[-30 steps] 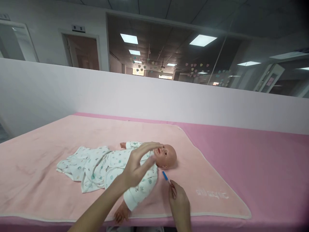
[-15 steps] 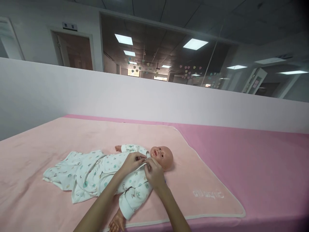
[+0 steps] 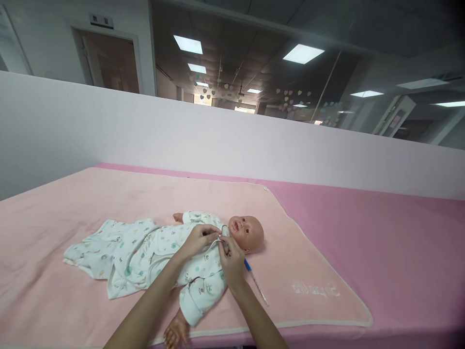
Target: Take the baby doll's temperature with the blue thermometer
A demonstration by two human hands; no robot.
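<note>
hands (image 3: 198, 241): together, pinching garment (image 3: 160, 243) near neck | thermometer (image 3: 256, 281): gone from right hand (image 3: 232, 259), on blanket (image 3: 301, 257)

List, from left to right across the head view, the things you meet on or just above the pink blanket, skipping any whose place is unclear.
Lower end of the white garment → left hand → right hand → thin blue-ended stick → white lettering.
</note>
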